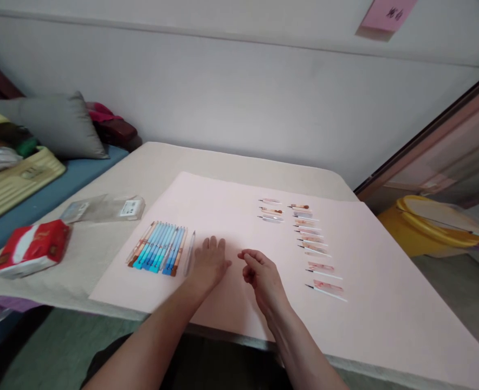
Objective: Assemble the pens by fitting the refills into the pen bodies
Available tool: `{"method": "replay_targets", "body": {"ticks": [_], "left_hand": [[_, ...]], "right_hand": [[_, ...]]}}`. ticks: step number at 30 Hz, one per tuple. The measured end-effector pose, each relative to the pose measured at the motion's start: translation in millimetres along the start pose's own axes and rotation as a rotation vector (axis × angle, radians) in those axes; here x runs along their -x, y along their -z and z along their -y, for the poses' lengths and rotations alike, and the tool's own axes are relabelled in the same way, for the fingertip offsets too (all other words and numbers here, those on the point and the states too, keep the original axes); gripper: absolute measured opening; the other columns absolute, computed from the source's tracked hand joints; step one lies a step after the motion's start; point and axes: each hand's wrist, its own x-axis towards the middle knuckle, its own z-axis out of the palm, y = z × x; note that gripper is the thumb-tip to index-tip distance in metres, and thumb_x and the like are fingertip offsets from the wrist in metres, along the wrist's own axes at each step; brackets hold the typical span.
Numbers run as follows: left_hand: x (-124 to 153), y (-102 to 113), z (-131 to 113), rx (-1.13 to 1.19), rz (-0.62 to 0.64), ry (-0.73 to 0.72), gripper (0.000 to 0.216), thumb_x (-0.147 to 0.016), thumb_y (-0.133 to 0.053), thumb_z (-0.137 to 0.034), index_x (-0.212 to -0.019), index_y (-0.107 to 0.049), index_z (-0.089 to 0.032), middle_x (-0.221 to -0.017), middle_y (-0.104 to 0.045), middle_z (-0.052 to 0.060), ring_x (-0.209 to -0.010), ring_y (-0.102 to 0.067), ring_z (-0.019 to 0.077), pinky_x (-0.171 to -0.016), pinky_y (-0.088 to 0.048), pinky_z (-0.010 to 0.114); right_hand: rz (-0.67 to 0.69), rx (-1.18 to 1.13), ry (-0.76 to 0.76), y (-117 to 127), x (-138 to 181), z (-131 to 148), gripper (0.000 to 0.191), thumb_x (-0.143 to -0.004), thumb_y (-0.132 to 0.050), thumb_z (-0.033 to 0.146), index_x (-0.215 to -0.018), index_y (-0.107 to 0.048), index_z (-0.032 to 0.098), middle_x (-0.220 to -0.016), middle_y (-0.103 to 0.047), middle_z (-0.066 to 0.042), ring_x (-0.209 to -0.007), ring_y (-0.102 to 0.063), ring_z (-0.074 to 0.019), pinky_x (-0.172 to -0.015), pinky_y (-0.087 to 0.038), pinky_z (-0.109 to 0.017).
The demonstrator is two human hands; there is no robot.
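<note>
My left hand (210, 262) lies palm down on the pink sheet (231, 206), fingers stretched out. Just left of it, a clear slim pen (189, 253) lies apart from a tight row of blue and brown pens (158, 248). My right hand (261, 273) hovers near the sheet's middle with its thumb and forefinger pinched and the other fingers curled. Whether anything small is in that pinch is hidden. Farther right lies a column of dark-tipped white sticks (328, 292) paired with patterned strips (323, 266). A few similar pieces (271, 210) lie left of that column.
Clear plastic packaging (113, 208) and a red tissue pack (32, 248) are at the table's left. A yellow bin (404, 227) stands beyond the right edge. The white wall (231, 97) is behind the table. A grey cushion (71, 124) rests at left.
</note>
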Motion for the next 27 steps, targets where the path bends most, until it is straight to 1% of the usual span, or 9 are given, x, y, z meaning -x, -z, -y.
{"method": "replay_targets", "body": {"ticks": [4, 7, 13, 17, 21, 24, 27], "left_hand": [[-0.2, 8.4, 14.6, -0.004, 0.038, 0.048, 0.053, -0.081, -0.048, -0.04, -0.129, -0.039, -0.02, -0.128, -0.046, 0.017, -0.12, -0.039, 0.0339, -0.086, -0.038, 0.046], [0.6, 11.0, 18.9, -0.007, 0.054, 0.072, 0.054, -0.08, -0.047, -0.042, -0.129, -0.038, -0.022, -0.126, -0.046, 0.017, -0.119, -0.038, 0.0342, -0.085, -0.038, 0.045], [1.5, 12.4, 18.6, -0.018, 0.044, 0.072, 0.052, -0.081, -0.046, -0.043, -0.128, -0.04, -0.02, -0.121, -0.049, 0.017, -0.115, -0.041, 0.0339, -0.082, -0.039, 0.044], [1.2, 13.2, 18.2, 0.001, 0.067, 0.085, 0.052, -0.081, -0.046, -0.044, -0.127, -0.04, -0.021, -0.121, -0.049, 0.017, -0.114, -0.042, 0.0333, -0.08, -0.04, 0.041], [1.3, 13.7, 17.8, 0.024, 0.073, 0.078, 0.055, -0.081, -0.045, -0.044, -0.131, -0.038, -0.022, -0.123, -0.048, 0.017, -0.115, -0.042, 0.033, -0.079, -0.04, 0.04], [1.8, 14.8, 16.9, 0.029, 0.081, 0.076, 0.057, -0.081, -0.045, -0.043, -0.133, -0.036, -0.02, -0.123, -0.048, 0.018, -0.115, -0.042, 0.0335, -0.08, -0.04, 0.041], [2.6, 17.9, 14.4, 0.015, 0.068, 0.078, 0.056, -0.082, -0.046, -0.043, -0.132, -0.037, -0.02, -0.122, -0.049, 0.018, -0.113, -0.043, 0.0337, -0.08, -0.04, 0.041]], "right_hand": [[0.005, -0.002, 0.002, -0.3, 0.0, -0.3, 0.025, -0.068, -0.069, 0.035, -0.085, -0.065, 0.018, -0.093, -0.066, -0.005, -0.05, -0.047, -0.007, -0.046, -0.031, -0.024], [0.009, 0.001, -0.001, -0.3, -0.5, -0.7, 0.025, -0.067, -0.069, 0.035, -0.086, -0.066, 0.018, -0.094, -0.067, -0.005, -0.05, -0.047, -0.0069, -0.047, -0.031, -0.024], [0.011, 0.021, -0.003, 0.2, 0.2, 0.2, 0.024, -0.069, -0.068, 0.035, -0.085, -0.066, 0.017, -0.09, -0.067, -0.005, -0.05, -0.046, -0.0068, -0.046, -0.03, -0.024], [0.009, 0.011, -0.012, -0.8, 0.8, 1.6, 0.025, -0.067, -0.07, 0.035, -0.084, -0.066, 0.017, -0.09, -0.067, -0.005, -0.049, -0.046, -0.0072, -0.046, -0.03, -0.024], [0.015, 0.008, -0.011, -1.3, 0.7, 1.5, 0.025, -0.066, -0.07, 0.035, -0.082, -0.066, 0.017, -0.088, -0.067, -0.005, -0.05, -0.046, -0.0074, -0.046, -0.03, -0.024], [0.023, 0.011, -0.009, -0.6, 0.8, 0.9, 0.023, -0.068, -0.069, 0.035, -0.083, -0.066, 0.018, -0.089, -0.067, -0.005, -0.05, -0.047, -0.0074, -0.046, -0.03, -0.024], [0.035, 0.025, -0.012, 0.0, 0.8, 0.4, 0.022, -0.069, -0.068, 0.034, -0.084, -0.066, 0.017, -0.09, -0.067, -0.005, -0.05, -0.047, -0.0072, -0.047, -0.031, -0.024]]}}
